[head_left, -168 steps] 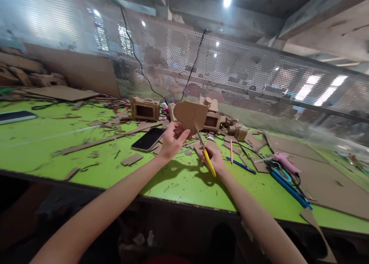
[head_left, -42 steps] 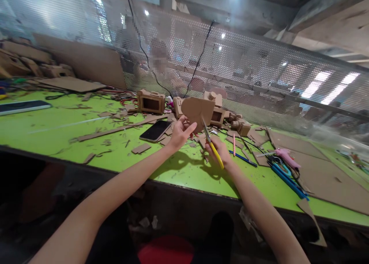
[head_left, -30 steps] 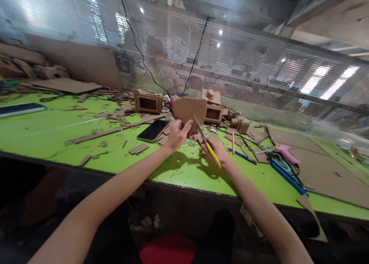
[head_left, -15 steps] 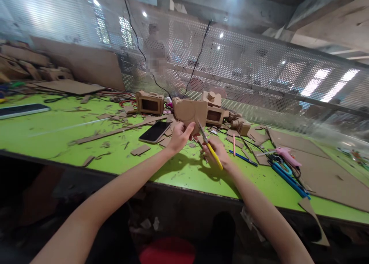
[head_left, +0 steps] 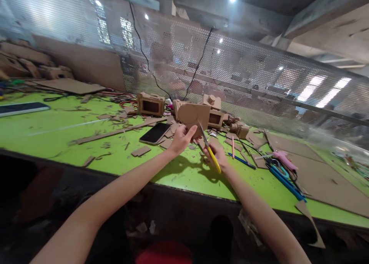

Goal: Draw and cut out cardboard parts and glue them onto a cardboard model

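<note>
Held up over the green table is a piece of cardboard (head_left: 194,114), rounded at its left end, with a curved line on its face. My left hand (head_left: 183,139) grips its lower edge, thumb on the near side. Closed round the yellow handles of a pair of scissors (head_left: 212,156) is my right hand (head_left: 216,150). The scissors' blades are apart, and one lies over the front of the cardboard near its lower right part. Some fingers of both hands are hidden behind what they hold.
Cardboard camera models (head_left: 151,104) stand along the back. A phone (head_left: 155,133) lies to the left among scraps. On the right are a pink pencil-like stick (head_left: 233,146), a blue pen (head_left: 242,160), a pink glue gun (head_left: 285,160), a blue cutter (head_left: 286,183) and cardboard sheets (head_left: 325,179).
The view has shifted slightly. Both hands keep their hold on the cardboard and the scissors, which look almost unchanged relative to each other.
</note>
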Action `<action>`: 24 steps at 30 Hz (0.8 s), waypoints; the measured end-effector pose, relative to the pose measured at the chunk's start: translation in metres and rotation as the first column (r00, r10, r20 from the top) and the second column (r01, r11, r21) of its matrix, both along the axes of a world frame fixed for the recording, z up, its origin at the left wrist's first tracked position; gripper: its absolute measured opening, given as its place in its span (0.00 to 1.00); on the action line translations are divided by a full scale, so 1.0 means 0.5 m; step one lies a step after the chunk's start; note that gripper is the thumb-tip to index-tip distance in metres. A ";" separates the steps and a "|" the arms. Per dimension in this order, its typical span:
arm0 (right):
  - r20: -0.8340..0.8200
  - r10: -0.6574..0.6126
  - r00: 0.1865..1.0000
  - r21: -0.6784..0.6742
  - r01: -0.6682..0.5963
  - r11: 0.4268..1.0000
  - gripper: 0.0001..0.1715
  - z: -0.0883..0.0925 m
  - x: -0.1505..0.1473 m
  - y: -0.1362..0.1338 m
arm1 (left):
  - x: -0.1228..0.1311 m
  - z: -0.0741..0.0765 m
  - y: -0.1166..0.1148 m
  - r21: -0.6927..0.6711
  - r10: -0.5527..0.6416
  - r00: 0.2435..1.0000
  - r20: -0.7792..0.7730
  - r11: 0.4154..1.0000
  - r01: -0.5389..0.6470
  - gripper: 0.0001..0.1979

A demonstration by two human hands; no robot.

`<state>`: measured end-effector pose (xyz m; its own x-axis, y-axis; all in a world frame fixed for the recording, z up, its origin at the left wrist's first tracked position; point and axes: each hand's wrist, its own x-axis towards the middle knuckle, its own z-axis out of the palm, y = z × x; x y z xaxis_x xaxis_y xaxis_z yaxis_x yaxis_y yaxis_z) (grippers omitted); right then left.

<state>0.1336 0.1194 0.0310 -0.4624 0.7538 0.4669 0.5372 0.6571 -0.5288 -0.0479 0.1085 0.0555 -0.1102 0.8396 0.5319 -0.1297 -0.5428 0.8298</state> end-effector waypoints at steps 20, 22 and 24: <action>-0.044 0.076 0.996 -0.126 -0.081 0.989 0.24 -0.018 0.002 0.006 | -0.001 -0.012 0.007 0.064 -0.032 0.996 0.082 0.998 0.027 0.26; -0.068 0.122 0.990 -0.175 -0.132 0.976 0.26 -0.018 0.005 0.008 | -0.013 -0.010 0.020 0.093 0.044 0.986 0.160 0.994 -0.060 0.25; -0.081 0.137 0.987 -0.204 -0.151 0.967 0.25 -0.016 0.006 0.007 | -0.025 -0.006 0.033 0.107 0.112 0.966 0.235 0.984 -0.140 0.24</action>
